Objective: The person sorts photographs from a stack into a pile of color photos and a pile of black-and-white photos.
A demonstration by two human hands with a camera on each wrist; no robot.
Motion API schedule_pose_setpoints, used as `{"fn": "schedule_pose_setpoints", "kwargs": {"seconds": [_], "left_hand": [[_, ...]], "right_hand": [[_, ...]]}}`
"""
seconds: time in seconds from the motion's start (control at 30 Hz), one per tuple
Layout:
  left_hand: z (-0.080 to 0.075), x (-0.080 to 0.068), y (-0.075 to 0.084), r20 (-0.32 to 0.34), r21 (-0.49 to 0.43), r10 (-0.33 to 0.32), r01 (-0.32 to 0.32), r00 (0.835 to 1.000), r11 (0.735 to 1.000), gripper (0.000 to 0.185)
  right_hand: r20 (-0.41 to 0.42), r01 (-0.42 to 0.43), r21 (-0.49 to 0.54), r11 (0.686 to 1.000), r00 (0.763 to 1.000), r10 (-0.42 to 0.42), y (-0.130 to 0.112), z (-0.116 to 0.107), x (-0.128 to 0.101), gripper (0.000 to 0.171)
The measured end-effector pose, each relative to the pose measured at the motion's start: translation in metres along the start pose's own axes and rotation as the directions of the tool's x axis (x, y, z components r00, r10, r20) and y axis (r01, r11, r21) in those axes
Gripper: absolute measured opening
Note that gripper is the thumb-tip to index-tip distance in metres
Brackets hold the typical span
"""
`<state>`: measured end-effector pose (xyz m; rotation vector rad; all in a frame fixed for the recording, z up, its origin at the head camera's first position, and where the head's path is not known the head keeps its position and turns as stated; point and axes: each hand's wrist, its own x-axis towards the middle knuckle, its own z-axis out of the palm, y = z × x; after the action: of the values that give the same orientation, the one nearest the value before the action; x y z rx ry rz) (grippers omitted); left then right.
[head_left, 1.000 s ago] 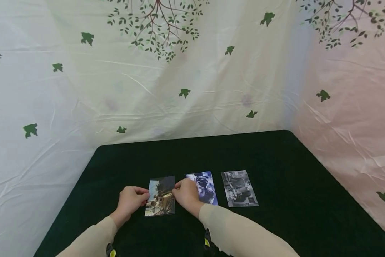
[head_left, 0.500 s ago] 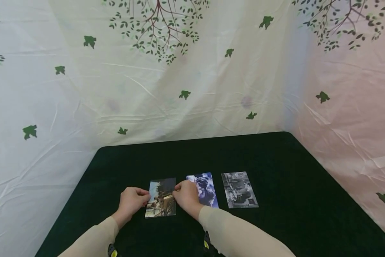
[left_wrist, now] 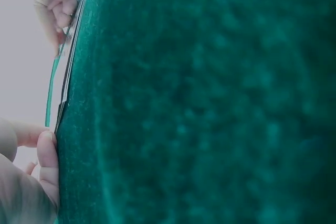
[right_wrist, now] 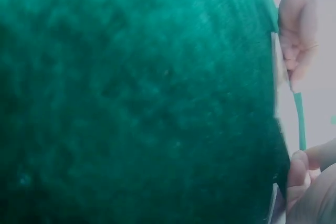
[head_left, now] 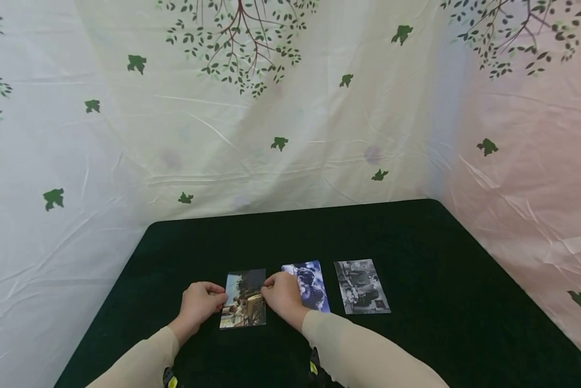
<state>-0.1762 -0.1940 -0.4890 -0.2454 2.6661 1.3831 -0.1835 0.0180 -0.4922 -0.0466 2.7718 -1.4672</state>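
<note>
A colour photo card (head_left: 244,299) with blue sky and a crowded scene lies on the dark green tabletop. My left hand (head_left: 198,304) pinches its left edge with thumb and finger. At the right edge, my right hand (head_left: 283,293) pinches it the same way, its wrist crossing over a blue-and-white photo card (head_left: 313,285) and covering that card's lower left part. In the left wrist view, the card's edge (left_wrist: 68,69) appears as thin layered lines between both hands. The right wrist view shows the same card edge-on (right_wrist: 276,77), with the right thumb (right_wrist: 297,169) near its end.
Farther right lies a black-and-white photo card (head_left: 362,286), apart from the blue one. The green cloth-covered table (head_left: 416,237) has rounded far corners. Behind and beside it hangs a pale curtain (head_left: 319,118) printed with leaves and branches.
The head view shifts slightly. Both hands keep hold of the colour photo card's edges, and the cards stay in place.
</note>
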Motion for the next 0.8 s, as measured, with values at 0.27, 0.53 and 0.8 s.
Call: {"fn": "schedule_pose_setpoints", "kwargs": {"seconds": [0.27,0.53,0.8], "left_hand": [[-0.004,-0.004,0.005,-0.029,-0.050,0.013,-0.015,0.999,0.999,0.018],[0.018,-0.016,0.040,0.025,-0.110,0.128,-0.124,0.992,0.986,0.023],[0.066,-0.016,0.068,0.148,-0.067,0.157,-0.149,0.976,0.987,0.033]], "right_hand": [[0.012,0.061,0.113,0.992,0.998,-0.062,-0.008,-0.043,-0.003,0.006],[-0.082,-0.033,0.031,0.999,0.996,0.036,0.035,-0.105,0.009,0.011],[-0.070,-0.122,-0.004,0.992,0.990,0.122,0.064,-0.123,0.008,0.024]]}}
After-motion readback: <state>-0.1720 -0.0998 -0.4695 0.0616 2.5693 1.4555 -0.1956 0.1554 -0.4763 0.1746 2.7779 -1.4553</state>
